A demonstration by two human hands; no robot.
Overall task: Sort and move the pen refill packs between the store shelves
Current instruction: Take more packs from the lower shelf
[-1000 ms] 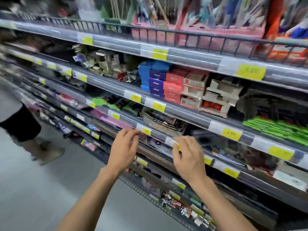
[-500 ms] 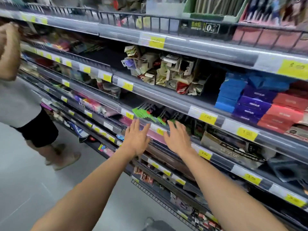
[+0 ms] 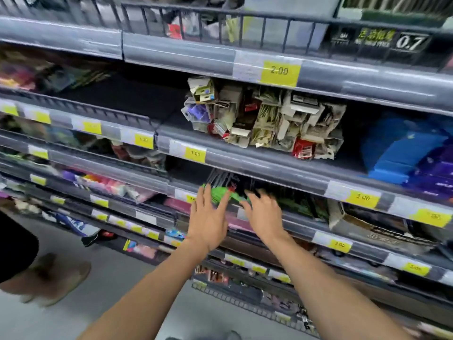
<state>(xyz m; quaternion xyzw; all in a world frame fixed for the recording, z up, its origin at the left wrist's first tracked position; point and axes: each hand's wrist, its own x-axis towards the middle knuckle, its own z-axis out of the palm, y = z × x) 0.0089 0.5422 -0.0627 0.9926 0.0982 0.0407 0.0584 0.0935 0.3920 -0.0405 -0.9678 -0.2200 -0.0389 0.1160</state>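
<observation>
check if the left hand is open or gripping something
Open: the left hand reaches toward the green packs with fingers straight and spread, holding nothing.

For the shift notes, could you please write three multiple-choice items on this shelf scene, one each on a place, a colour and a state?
1. Where do both hands reach?
A. top wire basket
B. shelf holding the green packs
C. floor

2. What colour are the price tags?
A. yellow
B. red
C. blue

3. How is the left hand?
A. fist
B. gripping a box
C. open, fingers spread

Answers: B, both the left hand and the right hand are at the green packs; A, every tag is yellow; C, its straight fingers hold nothing.
</observation>
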